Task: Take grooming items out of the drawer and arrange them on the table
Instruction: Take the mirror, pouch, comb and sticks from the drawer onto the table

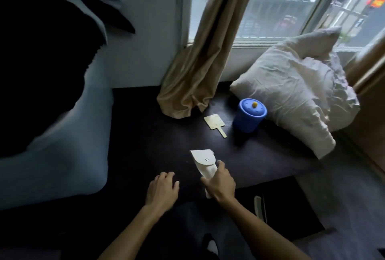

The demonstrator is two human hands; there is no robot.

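Observation:
A white snap-button pouch [203, 161] lies on the dark table [150, 134] near its front edge. My right hand [220, 182] is closed around the pouch's near end. Just to the left, my left hand [162, 189] rests palm down on the table edge, fingers loosely spread, holding nothing. Farther back lie a small cream paddle-shaped comb [214, 123] and a blue round lidded container [249, 115] with a yellow knob. Below the table on the right the open drawer [277, 205] is dark, with a pale slim item [258, 205] lying inside.
A white pillow [295, 93] leans on the table's right end by the window. A tan curtain [200, 72] hangs down onto the back of the table. A pale blue cushion or bedding [62, 155] borders the table on the left.

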